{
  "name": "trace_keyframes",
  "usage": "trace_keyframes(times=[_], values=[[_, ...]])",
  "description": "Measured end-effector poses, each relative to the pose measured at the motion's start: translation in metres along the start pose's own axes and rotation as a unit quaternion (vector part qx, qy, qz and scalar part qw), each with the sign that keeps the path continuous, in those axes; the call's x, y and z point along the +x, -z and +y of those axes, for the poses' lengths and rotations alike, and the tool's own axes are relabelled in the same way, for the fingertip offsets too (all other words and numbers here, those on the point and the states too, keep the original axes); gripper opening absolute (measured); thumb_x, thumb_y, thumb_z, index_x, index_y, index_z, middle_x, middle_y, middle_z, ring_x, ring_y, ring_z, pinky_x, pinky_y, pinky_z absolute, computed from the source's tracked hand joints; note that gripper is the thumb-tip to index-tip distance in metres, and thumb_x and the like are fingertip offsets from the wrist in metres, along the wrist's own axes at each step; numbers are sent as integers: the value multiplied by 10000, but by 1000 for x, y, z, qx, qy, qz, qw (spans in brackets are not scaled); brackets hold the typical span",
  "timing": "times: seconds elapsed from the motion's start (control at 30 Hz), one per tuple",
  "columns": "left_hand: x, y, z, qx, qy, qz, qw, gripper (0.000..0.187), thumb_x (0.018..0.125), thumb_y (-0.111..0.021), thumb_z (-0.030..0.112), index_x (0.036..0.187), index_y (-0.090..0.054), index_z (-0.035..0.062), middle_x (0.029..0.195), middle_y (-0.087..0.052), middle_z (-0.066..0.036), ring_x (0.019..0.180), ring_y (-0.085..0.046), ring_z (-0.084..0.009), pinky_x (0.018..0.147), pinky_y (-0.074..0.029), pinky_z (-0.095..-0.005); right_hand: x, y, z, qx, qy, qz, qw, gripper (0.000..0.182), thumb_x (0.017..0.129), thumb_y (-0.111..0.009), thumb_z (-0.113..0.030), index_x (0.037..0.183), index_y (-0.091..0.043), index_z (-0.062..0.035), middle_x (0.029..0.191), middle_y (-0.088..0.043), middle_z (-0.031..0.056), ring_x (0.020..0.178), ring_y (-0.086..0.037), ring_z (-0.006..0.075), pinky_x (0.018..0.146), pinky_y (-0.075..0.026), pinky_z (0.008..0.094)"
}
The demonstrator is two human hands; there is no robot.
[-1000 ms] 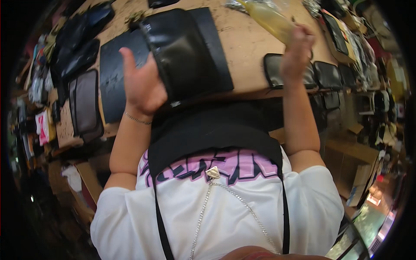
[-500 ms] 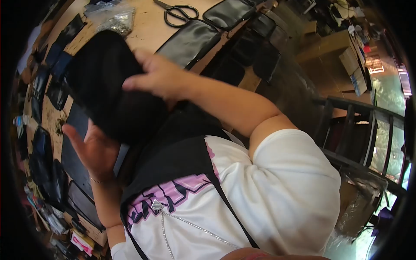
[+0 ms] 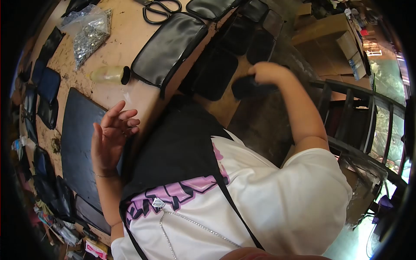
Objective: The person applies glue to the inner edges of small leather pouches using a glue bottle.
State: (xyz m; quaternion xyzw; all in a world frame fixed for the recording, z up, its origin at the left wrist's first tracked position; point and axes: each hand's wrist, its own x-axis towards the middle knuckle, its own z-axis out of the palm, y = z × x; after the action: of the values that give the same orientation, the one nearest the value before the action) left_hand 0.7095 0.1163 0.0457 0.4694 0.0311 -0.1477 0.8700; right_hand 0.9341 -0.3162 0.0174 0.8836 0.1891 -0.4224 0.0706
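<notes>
My left hand (image 3: 112, 141) is raised above the dark board (image 3: 82, 138) at the table's near edge, palm up, fingers apart and slightly curled, holding nothing. Out to the right, my right hand (image 3: 269, 73) grips the edge of a black piece (image 3: 252, 88), low beside the table. Several similar dark pieces (image 3: 216, 76) lie on a surface just left of it. A shiny black pouch (image 3: 169, 47) rests on the table edge between my two hands. Beyond my left hand lies a bottle with a black cap (image 3: 108, 75).
On the wooden table (image 3: 125, 43) are black-handled scissors (image 3: 160, 9) and a plastic bag of small metal parts (image 3: 90, 37). Dark pouches (image 3: 48, 86) line the far side. Cardboard boxes (image 3: 323, 41) and a dark slatted rack (image 3: 351, 117) stand at the right.
My right hand has moved right, away from my left hand, carrying the black piece off the table area. My left hand no longer touches it. The bottle has come into sight.
</notes>
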Motion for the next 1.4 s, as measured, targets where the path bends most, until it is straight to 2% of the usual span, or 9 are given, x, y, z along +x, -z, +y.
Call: trace_keyframes(times=[0.1, 0.17, 0.23, 0.43, 0.63, 0.77, 0.97, 1.07, 1.4], values=[[8, -2, 0, 12, 6, 28, 1000, 802, 995, -371, 641, 1502, -354, 20, 1355, -556, -145, 1151, -568, -246, 1017, -437, -404, 50, -65, -17, -154, 32, -85, 984, 400, 856, -514, -142, 1207, -705, -118, 1265, -669, 113, 1223, -598, 324, 1017, -375, 644], [15, -1, -2, 19, 7, 31, 999, 790, 1000, -370, 629, 1503, -354, 21, 1350, -556, -142, 1154, -567, -240, 1010, -443, -396, 73, -94, -26, -179, 55, -54, 981, 348, 876, -522, -153, 1148, -737, -124, 1212, -697, 87, 1198, -605, 303, 1136, -237, 623], [19, -4, -1, 30, 14, 48, 998, 779, 1005, -371, 619, 1503, -353, 20, 1348, -555, -139, 1153, -568, -237, 999, -456, -389, 91, -112, -25, -198, 132, 26, 971, 320, 884, -540, -178, 1128, -746, -153, 1134, -714, 61, 1171, -597, 265, 1164, -179, 631], [23, -1, -3, 28, 40, 95, 994, 730, 1029, -358, 572, 1505, -342, 20, 1361, -532, -142, 1139, -575, -234, 955, -516, -376, 106, -128, -7, -150, 162, 187, 957, 232, 905, -556, -195, 1063, -724, -169, 979, -651, 20, 1103, -583, 222, 1174, -171, 663], [25, 8, -5, -2, 49, 99, 994, 702, 1044, -343, 545, 1509, -325, 19, 1354, -528, -145, 1132, -588, -234, 923, -551, -377, 104, -131, -2, -125, 204, 288, 927, 182, 827, -679, -174, 1008, -681, -153, 932, -576, 4, 1065, -555, 195, 1174, -183, 664], [26, 10, -5, 7, 61, 117, 991, 681, 1048, -350, 529, 1498, -334, 18, 1330, -540, -139, 1119, -604, -235, 911, -567, -384, 104, -139, -1, -99, 164, 311, 931, 255, 786, -733, -196, 1024, -653, -148, 1054, -564, 17, 1166, -522, 205, 1158, -217, 658], [28, 10, -5, 0, 64, 124, 990, 656, 1050, -366, 514, 1490, -346, 28, 1311, -547, -137, 1129, -604, -239, 913, -569, -400, 101, -161, 0, 53, 45, 403, 912, 557, 790, -756, -280, 1294, -552, -160, 1369, -514, 73, 1371, -419, 284, 1139, -275, 626], [28, 9, -5, -6, 60, 126, 990, 642, 1053, -372, 500, 1487, -349, 28, 1308, -547, -136, 1132, -604, -243, 917, -568, -403, 106, -167, 3, 69, 40, 385, 920, 617, 785, -761, -300, 1336, -529, -150, 1435, -470, 95, 1378, -415, 314, 1154, -293, 567], [25, 4, -8, -4, 44, 148, 988, 607, 1067, -359, 466, 1480, -364, 22, 1295, -558, -134, 1121, -615, -229, 918, -568, -371, 94, -151, 0, 119, 36, 384, 915, 669, 732, -815, -306, 1317, -547, -123, 1345, -507, 106, 1313, -469, 306, 1138, -335, 553]])
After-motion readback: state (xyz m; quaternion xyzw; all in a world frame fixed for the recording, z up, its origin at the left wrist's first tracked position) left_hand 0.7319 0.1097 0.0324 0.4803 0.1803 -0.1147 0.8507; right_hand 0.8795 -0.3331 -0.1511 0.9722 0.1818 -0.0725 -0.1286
